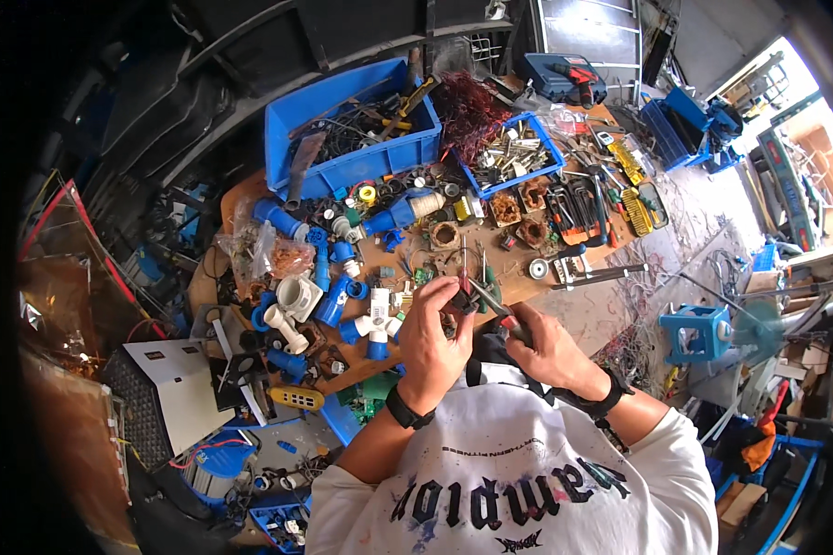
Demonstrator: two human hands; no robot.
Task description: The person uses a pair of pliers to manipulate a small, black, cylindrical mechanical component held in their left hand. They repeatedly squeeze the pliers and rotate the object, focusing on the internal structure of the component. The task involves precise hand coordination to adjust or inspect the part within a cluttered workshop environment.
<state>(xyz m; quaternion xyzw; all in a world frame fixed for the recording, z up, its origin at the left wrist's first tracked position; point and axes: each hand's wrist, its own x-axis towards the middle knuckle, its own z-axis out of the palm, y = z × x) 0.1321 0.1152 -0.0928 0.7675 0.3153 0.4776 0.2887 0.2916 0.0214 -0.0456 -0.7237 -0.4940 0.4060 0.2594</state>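
My left hand (pixel 432 340) is closed, its thumb and fingers pinching a small dark part with some red on it (pixel 466 298). What kind of part it is cannot be made out. In my right hand (pixel 557 350) is a slim metal tool with a red and dark handle (pixel 511 324); its narrow end reaches up and left to the dark part. Both hands are held close together in front of my chest, over the near edge of the wooden workbench (pixel 574 310). The fingers hide much of both things.
A large blue crate (pixel 361 165) of scrap stands at the back, beside a smaller blue tray (pixel 553 167) of metal pieces. Blue and white pipe fittings (pixel 377 314) crowd the left side. Hex keys (pixel 583 205) and other hand tools lie right; a blue stool (pixel 696 335) stands beyond.
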